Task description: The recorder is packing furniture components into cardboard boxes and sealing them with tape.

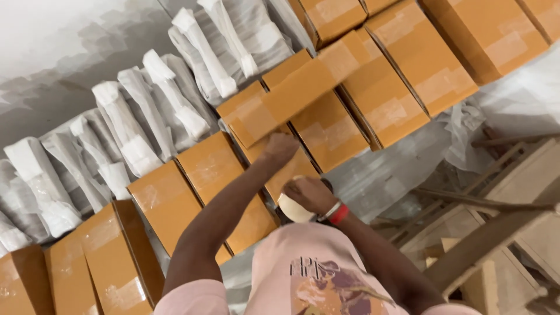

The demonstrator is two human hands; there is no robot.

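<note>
The left hand [279,147] holds the near end of a long brown cardboard box [294,87], which lies tilted on top of a row of the same boxes [198,175]. Its fingers are curled around the box edge. The right hand [309,195] is closed around 1 roll of tape [293,209]. White wrapped bundles [125,125] lie beside the boxes.

Tight stack, little clearance.
Cardboard boxes [204,175] packed edge to edge, one tilted box [291,96] lying across them; white wrapped bundles [125,131] block far side. Wooden frames [496,227] crowd the right. Only the plastic-covered strip [379,181] between is passable.
</note>
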